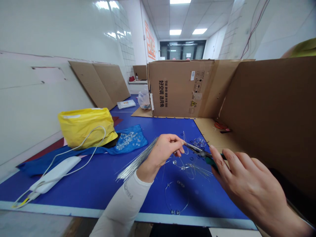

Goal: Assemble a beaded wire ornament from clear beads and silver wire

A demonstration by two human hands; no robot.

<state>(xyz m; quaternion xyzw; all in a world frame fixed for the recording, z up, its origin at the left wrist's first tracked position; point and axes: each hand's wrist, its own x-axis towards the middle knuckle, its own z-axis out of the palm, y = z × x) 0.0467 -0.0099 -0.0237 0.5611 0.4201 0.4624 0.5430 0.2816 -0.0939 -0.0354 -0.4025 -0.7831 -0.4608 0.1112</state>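
Note:
My right hand [247, 181] is closed round the green handles of a pair of pliers [202, 153]. Their metal jaws reach to the fingertips of my left hand [166, 149], which pinches a thin wire [181, 161]. Clear beads [182, 168] hang on wire just below those fingers. Whether the jaws grip the wire is too small to tell. Under my left wrist lies a bundle of straight silvery wires [138, 164]. Nearer the table edge rests a wire ring with clear beads [175, 212]. More thin wires [197, 169] fan out below the pliers.
Cardboard panels [177, 89] stand at the back and right. Loose clear beads [127, 140] lie on a blue cloth [142, 135] at left, beside a yellow bag [86, 126] and a white power strip [55, 174] with its cable. Small rings and metal pieces [198, 142] lie behind the pliers.

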